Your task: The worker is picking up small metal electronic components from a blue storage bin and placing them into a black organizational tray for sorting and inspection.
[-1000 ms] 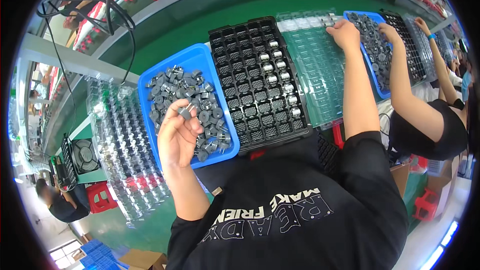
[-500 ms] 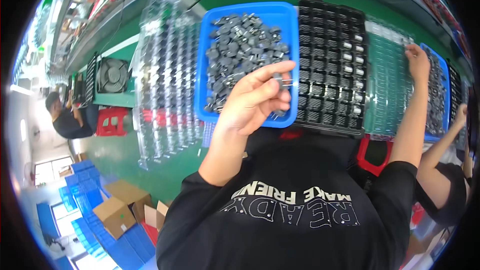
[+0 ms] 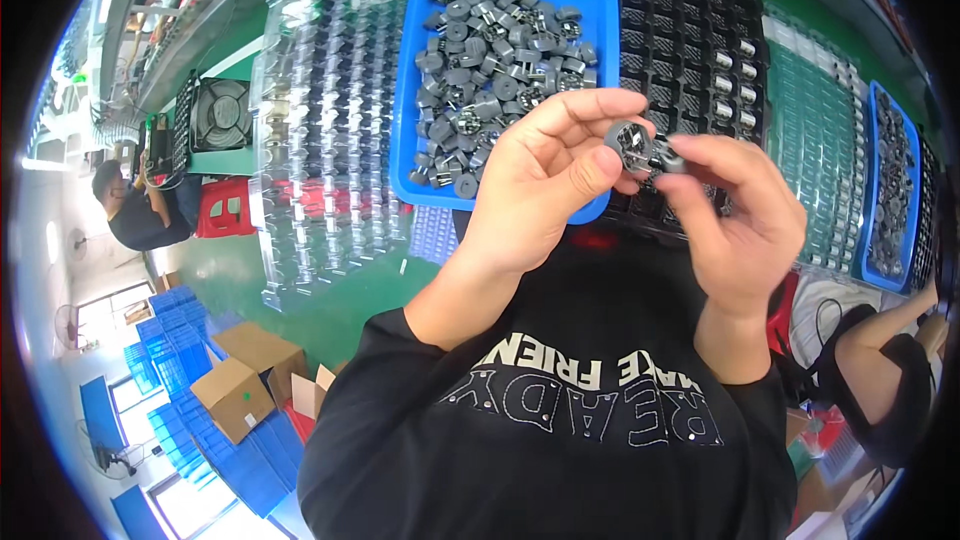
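Observation:
My left hand point(image 3: 545, 175) is closed in front of the blue bin. Between its thumb and fingers sits a round grey plug part point(image 3: 627, 140), its metal pins pointing right. My right hand point(image 3: 735, 205) meets it from the right. Thumb and forefinger there pinch a small dark grey part point(image 3: 668, 154) right at the pins. Whether the two parts touch I cannot tell. Behind my hands stands the blue bin point(image 3: 408, 90), heaped with loose grey plug parts point(image 3: 490, 70). A black compartment tray point(image 3: 670, 40) lies to its right, with several pale metallic-looking pieces point(image 3: 745, 70) in its right-hand columns.
Stacked clear plastic trays point(image 3: 330, 130) stand left of the bin. On the right are more clear trays point(image 3: 815, 120) and a second blue bin point(image 3: 885, 270). Another person's arm point(image 3: 890, 325) is at the far right. Cardboard boxes point(image 3: 235, 395) lie lower left.
My right hand has come from the trays at the right to my left hand, now with a small dark part. The left hand has shifted right, keeping its plug part. The view has shifted.

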`<state>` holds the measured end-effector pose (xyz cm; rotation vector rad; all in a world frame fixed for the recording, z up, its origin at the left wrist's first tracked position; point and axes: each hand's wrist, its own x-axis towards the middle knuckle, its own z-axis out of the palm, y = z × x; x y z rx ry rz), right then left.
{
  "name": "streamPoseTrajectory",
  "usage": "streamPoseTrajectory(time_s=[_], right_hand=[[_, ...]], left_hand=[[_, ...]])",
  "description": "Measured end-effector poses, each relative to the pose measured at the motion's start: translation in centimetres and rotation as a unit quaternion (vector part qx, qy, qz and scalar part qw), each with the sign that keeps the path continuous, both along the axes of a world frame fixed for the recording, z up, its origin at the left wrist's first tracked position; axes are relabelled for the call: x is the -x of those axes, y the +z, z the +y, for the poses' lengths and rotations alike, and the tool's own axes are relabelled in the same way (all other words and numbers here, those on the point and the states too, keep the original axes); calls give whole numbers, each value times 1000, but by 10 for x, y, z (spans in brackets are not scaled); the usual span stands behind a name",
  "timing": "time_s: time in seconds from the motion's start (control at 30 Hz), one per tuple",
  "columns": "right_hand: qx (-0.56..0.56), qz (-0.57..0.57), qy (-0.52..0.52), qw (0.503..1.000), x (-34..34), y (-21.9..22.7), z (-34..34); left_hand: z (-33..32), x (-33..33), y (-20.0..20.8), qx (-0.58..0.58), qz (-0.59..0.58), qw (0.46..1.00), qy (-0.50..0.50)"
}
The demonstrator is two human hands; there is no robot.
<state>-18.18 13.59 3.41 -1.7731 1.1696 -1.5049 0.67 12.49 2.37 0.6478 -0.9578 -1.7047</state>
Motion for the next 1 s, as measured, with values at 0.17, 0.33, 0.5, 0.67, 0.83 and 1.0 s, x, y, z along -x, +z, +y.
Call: streamPoseTrajectory(time_s=[0.17, 0.33, 0.5, 0.67, 0.83, 1.0], right_hand=[[116, 55, -7, 992, -6, 4, -8], [133, 93, -10, 987, -4, 1, -6], [126, 133, -15, 983, -3, 4, -2], [138, 146, -13, 980, -3, -5, -6], [138, 113, 20, 984, -1, -10, -9], [134, 130, 25, 982, 2, -15, -8]], left_hand=[[3, 8, -1, 5, 36, 999, 3], [2, 8, -3, 24, 8, 1000, 0], [5, 6, -3, 36, -1, 999, 1], [5, 2, -11, 42, -18, 999, 2], [6, 1, -16, 35, -16, 999, 11], [9, 7, -15, 7, 2, 1000, 5]])
